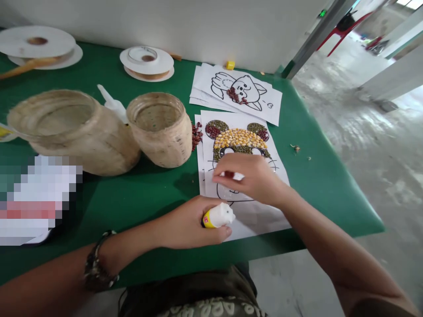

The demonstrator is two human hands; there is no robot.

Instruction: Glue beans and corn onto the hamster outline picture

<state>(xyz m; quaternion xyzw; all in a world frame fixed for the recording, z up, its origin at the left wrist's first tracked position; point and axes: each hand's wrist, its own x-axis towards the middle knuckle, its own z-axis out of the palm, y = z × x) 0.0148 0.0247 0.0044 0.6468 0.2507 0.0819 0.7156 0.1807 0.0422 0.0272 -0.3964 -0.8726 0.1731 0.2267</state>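
Note:
A printed bear drawing (244, 211) lies on the green table (155, 193), its head filled with yellow corn kernels (238, 137) and its ears with red and green seeds. My left hand (191, 222) is wrapped round a small white glue bottle (218, 215) with a yellow label, at the paper's lower left edge. My right hand (251, 176) rests over the bear's face, fingers pinched on something small and white with a red bit.
Two woven baskets (160, 127) (71, 130) stand left of the drawing, with loose red beans (196, 136) between. A second drawing (239, 90) lies behind. Tape spools (147, 61) sit at the back. The table's right edge drops to a concrete floor.

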